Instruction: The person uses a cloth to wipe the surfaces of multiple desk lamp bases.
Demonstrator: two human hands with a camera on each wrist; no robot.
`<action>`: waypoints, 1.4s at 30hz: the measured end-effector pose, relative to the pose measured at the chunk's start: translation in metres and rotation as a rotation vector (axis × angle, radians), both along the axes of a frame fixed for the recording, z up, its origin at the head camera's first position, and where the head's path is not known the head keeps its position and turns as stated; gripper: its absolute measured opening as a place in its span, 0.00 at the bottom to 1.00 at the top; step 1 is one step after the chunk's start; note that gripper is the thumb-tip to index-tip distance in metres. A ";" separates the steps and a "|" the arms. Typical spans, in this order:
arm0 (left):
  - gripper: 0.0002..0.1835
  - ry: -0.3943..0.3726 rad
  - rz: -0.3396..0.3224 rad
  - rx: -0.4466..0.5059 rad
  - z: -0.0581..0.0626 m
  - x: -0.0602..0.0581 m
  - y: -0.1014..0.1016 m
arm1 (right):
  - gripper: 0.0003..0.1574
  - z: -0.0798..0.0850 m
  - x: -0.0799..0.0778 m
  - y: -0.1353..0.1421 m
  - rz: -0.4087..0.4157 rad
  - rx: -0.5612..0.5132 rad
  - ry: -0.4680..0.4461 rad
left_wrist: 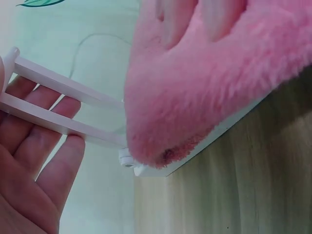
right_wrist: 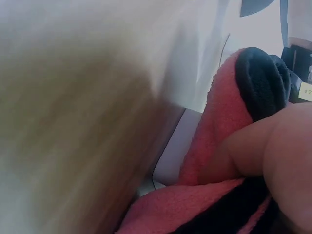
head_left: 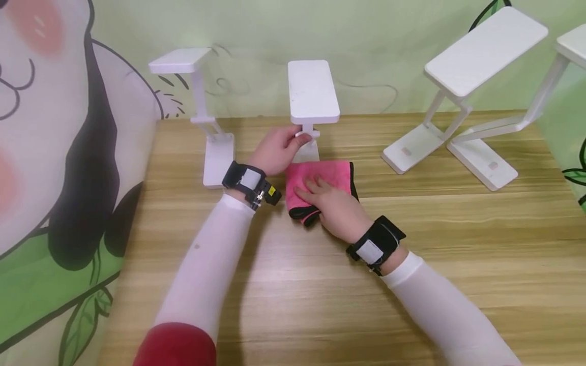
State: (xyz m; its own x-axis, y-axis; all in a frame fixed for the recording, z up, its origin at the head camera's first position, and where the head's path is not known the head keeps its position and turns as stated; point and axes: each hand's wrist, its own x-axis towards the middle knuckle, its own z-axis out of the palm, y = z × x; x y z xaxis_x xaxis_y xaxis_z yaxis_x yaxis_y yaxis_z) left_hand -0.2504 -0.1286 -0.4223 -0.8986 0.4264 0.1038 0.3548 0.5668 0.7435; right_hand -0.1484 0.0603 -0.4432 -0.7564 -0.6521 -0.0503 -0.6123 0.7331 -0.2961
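Observation:
A white folding desk lamp [head_left: 313, 91] stands near the wall, its flat head level above its base. My left hand [head_left: 274, 151] holds the lamp's upright arm just below the head; in the left wrist view its fingers [left_wrist: 41, 109] lie behind the arm's two thin bars [left_wrist: 58, 119]. A folded pink cloth [head_left: 336, 173] with black edging covers much of the lamp's base [left_wrist: 151, 171]. On top of it my right hand [head_left: 341, 211] rests with fingers spread and fairly straight, pressing the cloth. In the right wrist view the thumb is partly hidden by cloth folds.
Another white lamp [head_left: 220, 160] stands to the left. Two more lamps are at the right, one with a tilted head [head_left: 487, 51], the other [head_left: 485, 162] cut off by the frame edge. Behind the wooden table [head_left: 293, 305] is a wall [head_left: 256, 30] with panda drawings.

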 end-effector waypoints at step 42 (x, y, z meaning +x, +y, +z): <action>0.23 -0.069 0.048 0.051 -0.004 0.004 -0.006 | 0.39 0.001 -0.051 -0.028 -0.016 0.001 0.047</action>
State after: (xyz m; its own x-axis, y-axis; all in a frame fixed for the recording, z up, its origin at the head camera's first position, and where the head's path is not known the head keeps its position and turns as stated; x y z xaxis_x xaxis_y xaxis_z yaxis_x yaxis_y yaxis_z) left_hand -0.2461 -0.1348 -0.4262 -0.9234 0.3788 0.0617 0.2756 0.5425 0.7935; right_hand -0.1991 0.0323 -0.4421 -0.7684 -0.6398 -0.0150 -0.6136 0.7433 -0.2663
